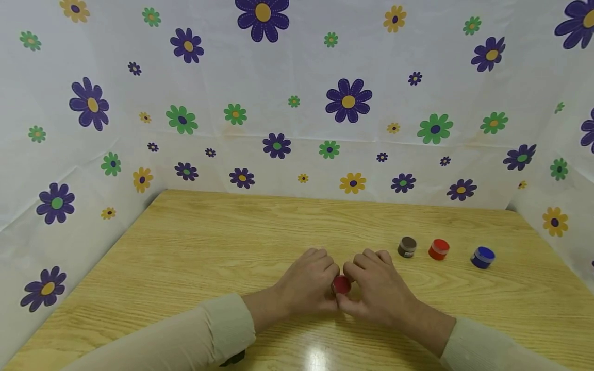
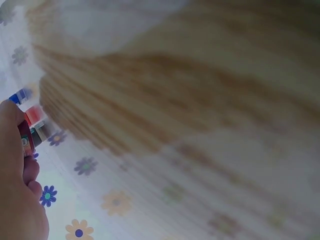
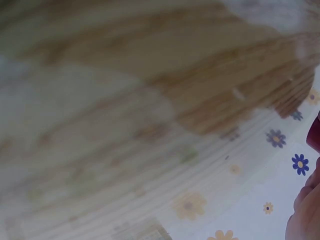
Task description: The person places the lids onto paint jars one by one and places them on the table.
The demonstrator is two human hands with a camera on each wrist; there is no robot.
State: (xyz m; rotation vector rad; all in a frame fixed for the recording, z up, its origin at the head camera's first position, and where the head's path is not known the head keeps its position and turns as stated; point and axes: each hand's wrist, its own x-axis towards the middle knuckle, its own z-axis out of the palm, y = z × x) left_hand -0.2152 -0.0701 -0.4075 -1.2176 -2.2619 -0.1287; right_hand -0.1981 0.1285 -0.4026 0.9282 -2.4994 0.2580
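Note:
A small jar of dark red paint (image 1: 342, 285) is held between both hands, low over the front middle of the table. My left hand (image 1: 308, 283) grips it from the left with curled fingers. From the other side, the thumb and bent forefinger of my right hand (image 1: 378, 286) pinch its rim. In the left wrist view the jar (image 2: 26, 137) sticks out between thumb and fingers, with part of a label visible. At the edge of the right wrist view, only a dark red piece of the jar (image 3: 314, 134) shows above the fingers.
Behind the right hand, a dark brown paint jar (image 1: 407, 247), a bright red one (image 1: 439, 249) and a blue one (image 1: 483, 257) stand in a loose row. The wooden table (image 1: 209, 232) meets a flower-print cloth (image 1: 301, 67) at the back and sides.

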